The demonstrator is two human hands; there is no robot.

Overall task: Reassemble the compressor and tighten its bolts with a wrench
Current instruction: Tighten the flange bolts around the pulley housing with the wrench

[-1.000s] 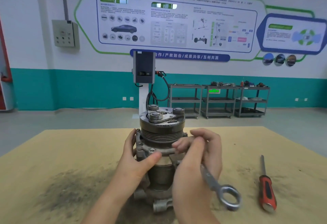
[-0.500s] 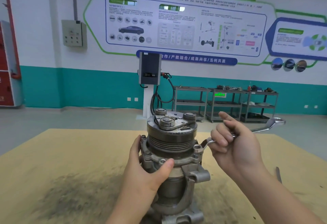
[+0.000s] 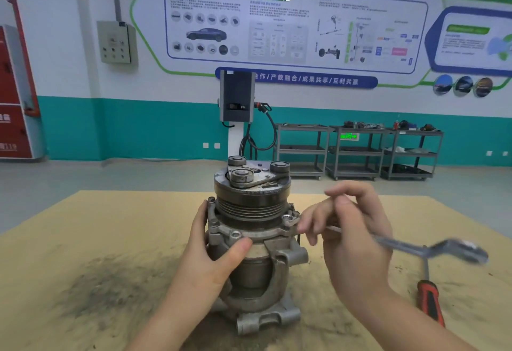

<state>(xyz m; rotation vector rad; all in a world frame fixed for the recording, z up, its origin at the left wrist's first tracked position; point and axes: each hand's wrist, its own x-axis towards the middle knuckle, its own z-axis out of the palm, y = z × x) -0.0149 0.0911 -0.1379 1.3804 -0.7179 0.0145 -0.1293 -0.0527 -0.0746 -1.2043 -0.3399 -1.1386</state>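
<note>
The metal compressor [image 3: 250,212] stands upright on the tan table [image 3: 83,234], its pulley and clutch plate on top. My left hand [image 3: 213,251] grips the housing from the left, thumb pressed on the front flange. My right hand [image 3: 352,234] holds a silver combination wrench [image 3: 432,249] by its shank. One wrench end sits at a bolt [image 3: 289,219] on the right of the flange. The other end points right and is motion-blurred.
A red-and-black screwdriver [image 3: 430,300] lies on the table at the right. A dark grimy patch [image 3: 116,289] stains the table left of the compressor. Beyond the table stand a charging post [image 3: 237,118] and grey shelf carts [image 3: 357,151] along the wall.
My right hand swung the wrench from in front of the compressor out to the right, and its free end has since dropped lower. My left hand kept its grip on the housing.
</note>
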